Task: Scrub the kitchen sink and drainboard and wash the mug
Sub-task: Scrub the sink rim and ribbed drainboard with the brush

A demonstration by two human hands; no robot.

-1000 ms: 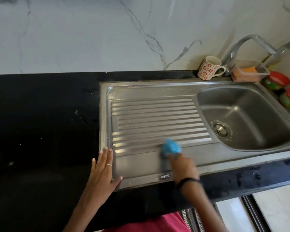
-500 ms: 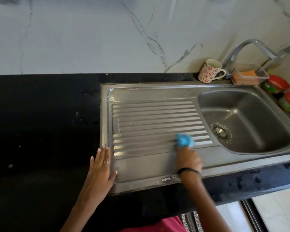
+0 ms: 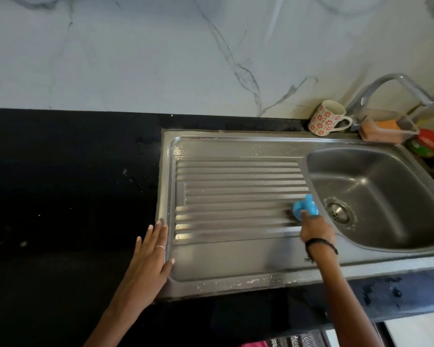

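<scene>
A steel sink unit fills the middle: the ribbed drainboard on the left, the basin with its drain on the right. My right hand grips a blue scrubber and presses it on the right end of the ribs, beside the basin's rim. My left hand lies flat, fingers spread, on the drainboard's left edge and the black counter. A white mug with red flowers stands tilted behind the sink, by the tap.
The tap arches over a clear tray holding an orange sponge. Red and green tubs sit at the far right. Black countertop stretches left; the marble wall rises behind. Soap flecks dot the sink's front rim.
My right hand has swept the blue scrubber rightward and slightly farther across the ribs, from the drainboard's lower middle to its right end. The left hand has stayed planted.
</scene>
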